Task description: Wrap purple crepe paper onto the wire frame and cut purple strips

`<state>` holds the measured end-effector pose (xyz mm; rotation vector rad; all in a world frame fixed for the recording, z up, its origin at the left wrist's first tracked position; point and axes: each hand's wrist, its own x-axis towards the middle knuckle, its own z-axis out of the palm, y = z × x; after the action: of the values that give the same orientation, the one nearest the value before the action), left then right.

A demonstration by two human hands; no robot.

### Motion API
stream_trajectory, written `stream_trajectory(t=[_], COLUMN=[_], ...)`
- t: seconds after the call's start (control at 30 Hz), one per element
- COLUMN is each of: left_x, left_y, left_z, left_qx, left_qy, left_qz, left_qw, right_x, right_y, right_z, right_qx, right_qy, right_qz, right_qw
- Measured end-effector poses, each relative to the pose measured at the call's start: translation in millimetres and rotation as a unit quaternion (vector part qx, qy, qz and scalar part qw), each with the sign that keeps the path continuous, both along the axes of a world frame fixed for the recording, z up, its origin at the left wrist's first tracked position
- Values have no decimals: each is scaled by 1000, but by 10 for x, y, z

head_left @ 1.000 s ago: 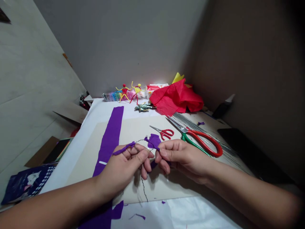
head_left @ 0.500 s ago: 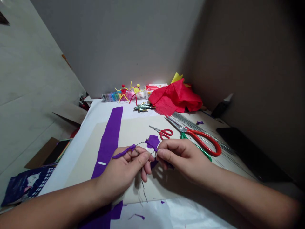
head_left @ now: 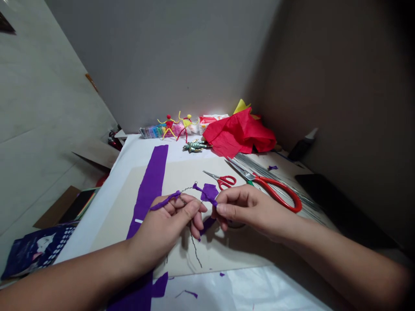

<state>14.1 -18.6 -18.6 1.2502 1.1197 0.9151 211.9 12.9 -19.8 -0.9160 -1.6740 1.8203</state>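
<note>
Between my hands is a figure of twisted wire (head_left: 196,250), one limb wrapped in purple paper. My left hand (head_left: 178,220) pinches the wire between thumb and fingers, and the wrapped limb lies across its fingers. A bare wire end hangs below that hand. My right hand (head_left: 243,209) pinches a narrow purple paper strip (head_left: 205,193) that runs from the upper wire loop to its fingertips. Behind the strip lies a flat purple paper piece (head_left: 209,190) on the board. Another purple piece (head_left: 207,225) shows below, partly hidden by the fingers.
Small red scissors (head_left: 223,178) and large red-handled scissors (head_left: 275,190) lie beyond my right hand, near straight wires (head_left: 256,166). A long purple strip (head_left: 152,172) lies at left. Red paper (head_left: 240,131) and two small figures (head_left: 186,123) are at the back.
The purple strip has gone from loose and wide to a tighter, narrow twist stretched from the wire loop to my right fingers. The wire figure has shifted slightly left and up.
</note>
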Motion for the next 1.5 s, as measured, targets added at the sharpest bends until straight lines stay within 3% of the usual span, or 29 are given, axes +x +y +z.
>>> stream_trajectory(t=[0.07, 0.13, 0.27, 0.37, 0.6, 0.77, 0.9, 1.03, 1.17, 1.5], left_x=[0, 2, 9, 9, 34, 96, 103, 64, 33, -40], left_y=[-3, -6, -12, -11, -8, -40, -65, -52, -32, 44], left_z=[-5, -10, -20, -23, 24, 57, 51, 38, 13, 30], left_qx=[-1, -4, -17, -21, -11, -5, 25, 49, -25, -49], left_qy=[-1, -1, -5, -10, 15, 75, 97, 91, 24, 48], left_qz=[3, 3, -1, 0, -16, -36, -62, -103, -101, -121], left_qw=[1000, 1000, 1000, 1000, 1000, 996, 993, 989, 994, 990], right_x=[-29, -59, -99, -107, -122, -143, -149, -134, -103, -80], right_y=[-42, -94, -179, -196, -172, -142, -137, -120, -71, -19], right_z=[23, 45, 35, 8, 114, 117, 79, 47, 5, -53], right_qx=[55, 156, 379, 451, 366, 121, 10, -31, -72, -47], right_qy=[-24, -70, -136, -144, -93, 25, 120, 138, 120, 79], right_qz=[-41, -92, -133, -138, -188, -87, -35, -43, -86, -149], right_qw=[997, 981, 905, 870, 907, 989, 992, 989, 986, 985])
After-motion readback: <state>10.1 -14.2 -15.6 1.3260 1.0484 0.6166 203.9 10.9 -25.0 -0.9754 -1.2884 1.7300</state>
